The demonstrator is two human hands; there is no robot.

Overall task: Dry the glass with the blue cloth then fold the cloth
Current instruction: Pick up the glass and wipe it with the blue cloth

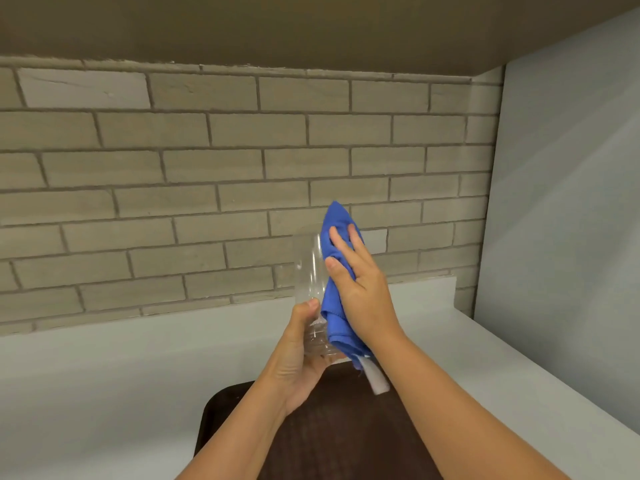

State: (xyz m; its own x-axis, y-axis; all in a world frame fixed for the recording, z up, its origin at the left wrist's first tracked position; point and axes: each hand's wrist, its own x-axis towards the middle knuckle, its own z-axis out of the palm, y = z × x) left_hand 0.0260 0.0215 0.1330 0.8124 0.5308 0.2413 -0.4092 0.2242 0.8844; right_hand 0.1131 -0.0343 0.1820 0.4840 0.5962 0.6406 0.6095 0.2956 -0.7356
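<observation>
A clear glass [309,268] is held up in the air above the counter, base towards me and mouth pointing up at the wall. My left hand [302,355] grips it around the base. A bunched blue cloth [335,306] with a white label at its lower end lies against the right side of the glass. My right hand [360,285] presses the cloth flat against the glass, fingers spread over the fabric. The side of the glass under the cloth is hidden.
A dark brown tray [311,441] lies on the pale counter [104,375] directly below my forearms. A brick-tiled wall [207,168] stands behind, a plain panel [568,202] closes the right side, and a cabinet underside [311,26] hangs overhead.
</observation>
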